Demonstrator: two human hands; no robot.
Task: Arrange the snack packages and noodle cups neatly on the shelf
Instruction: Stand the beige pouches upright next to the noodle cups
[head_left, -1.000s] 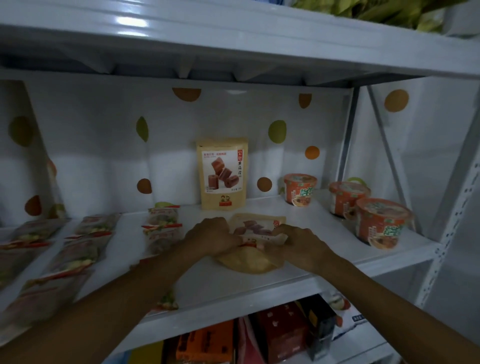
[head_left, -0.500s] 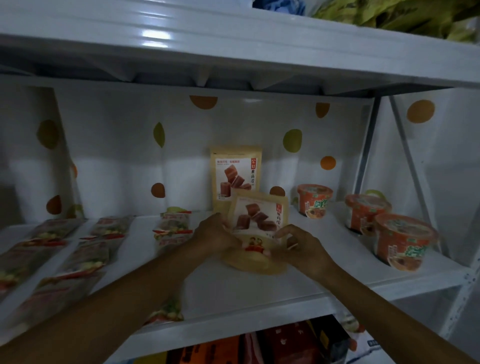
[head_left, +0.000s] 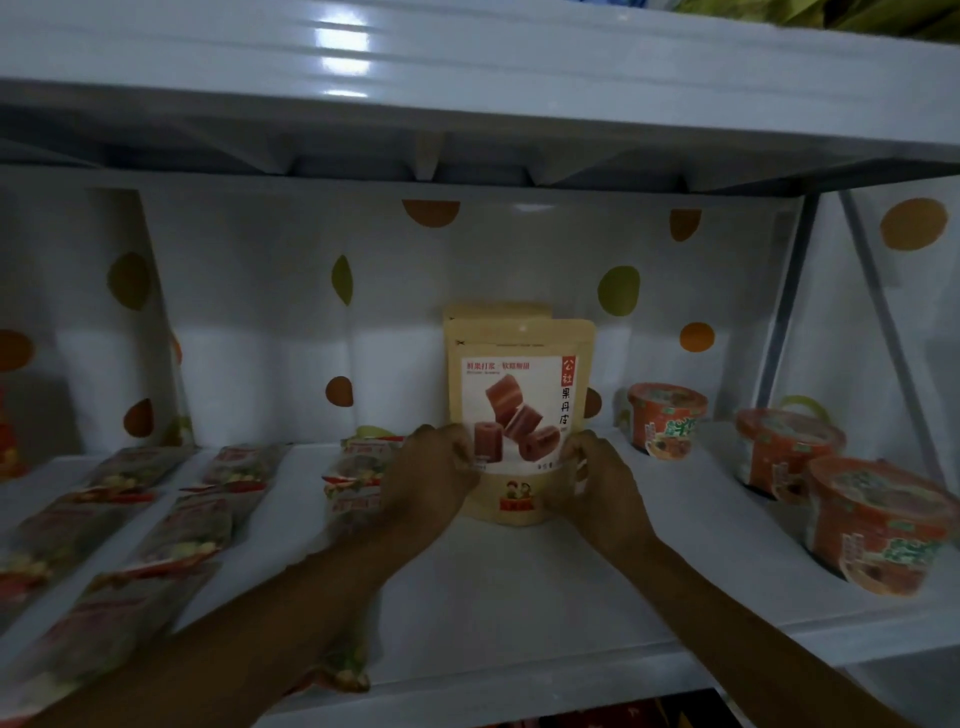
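Shelf (head_left: 519, 613) board up front, flat snack packets (head_left: 187, 525) lay in rows at left, noodle cups (head_left: 878, 530) stood at right, left hand (head_left: 431, 483) and right hand (head_left: 602, 493) each had a grip pinching a lower side of the upright tan pouch (head_left: 519, 374) mid-shelf, second pouch (head_left: 493, 310) stood just behind it.

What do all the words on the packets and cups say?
"公社": red, on the front tan pouch.
"果丹皮": black, just below it on the same pouch.
"鲜果打浆 软糯酸甜": small red line on the pouch's label, only roughly legible.
noodle cups: print too blurred to read.
flat snack packs: too blurred to read.
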